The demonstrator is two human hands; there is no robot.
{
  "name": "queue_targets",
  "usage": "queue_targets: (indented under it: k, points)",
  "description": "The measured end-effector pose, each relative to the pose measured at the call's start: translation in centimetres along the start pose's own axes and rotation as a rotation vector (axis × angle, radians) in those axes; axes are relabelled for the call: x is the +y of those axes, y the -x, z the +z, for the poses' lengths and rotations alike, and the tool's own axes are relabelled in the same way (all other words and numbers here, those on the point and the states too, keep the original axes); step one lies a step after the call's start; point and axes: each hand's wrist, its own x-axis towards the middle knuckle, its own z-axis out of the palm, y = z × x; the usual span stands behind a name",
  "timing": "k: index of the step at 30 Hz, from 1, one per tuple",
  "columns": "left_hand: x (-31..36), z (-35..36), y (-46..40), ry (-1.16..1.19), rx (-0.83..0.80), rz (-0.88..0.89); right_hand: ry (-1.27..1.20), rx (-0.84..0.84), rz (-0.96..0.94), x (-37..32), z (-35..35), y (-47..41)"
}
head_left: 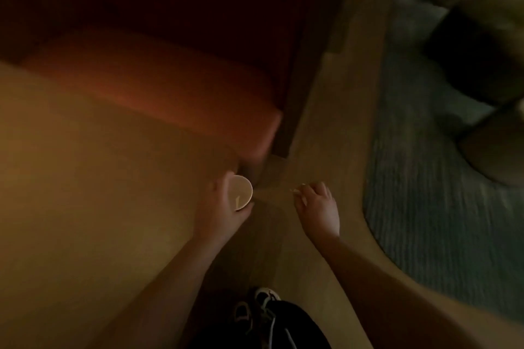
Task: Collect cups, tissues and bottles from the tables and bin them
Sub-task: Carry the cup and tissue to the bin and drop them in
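Observation:
The scene is dim and blurred. My left hand (224, 207) grips a pale paper cup (240, 192) at the right corner of a tan table (85, 178); something small and light lies inside the cup. My right hand (317, 204) hangs over the wooden floor to the right of the cup, fingers loosely curled, with a small pale scrap (296, 191) at its fingertips; whether it holds that scrap is unclear.
An orange-red bench seat (158, 93) with a dark backrest stands behind the table. Wooden floor (334, 122) runs between the bench and a green ribbed carpet (425, 178). Dark, rounded stools (482, 51) sit at the far right. My shoes (255, 309) show below.

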Motion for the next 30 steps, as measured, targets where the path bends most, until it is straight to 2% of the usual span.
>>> queue_targets:
  k: [8,13,16,23,30]
  points:
    - [11.0,11.7,-0.3,-0.059,-0.317,0.367,-0.008,0.253,0.451,11.8,-6.8,9.3]
    - [19.2,20.4,4.2,-0.011,-0.594,0.55,-0.005,0.385,0.75,18.4,-10.7,18.0]
    - [23.8,25.4,7.7,-0.032,-0.697,0.695,-0.008,0.454,0.909,22.3,-12.5,23.2]
    - [36.1,34.7,16.2,-0.064,-0.843,1.022,-0.062,0.688,1.188,31.2,-17.2,32.9]
    - [46.6,41.5,25.1,-0.051,-0.934,1.171,-0.073,0.803,1.346,38.2,-22.1,41.0]
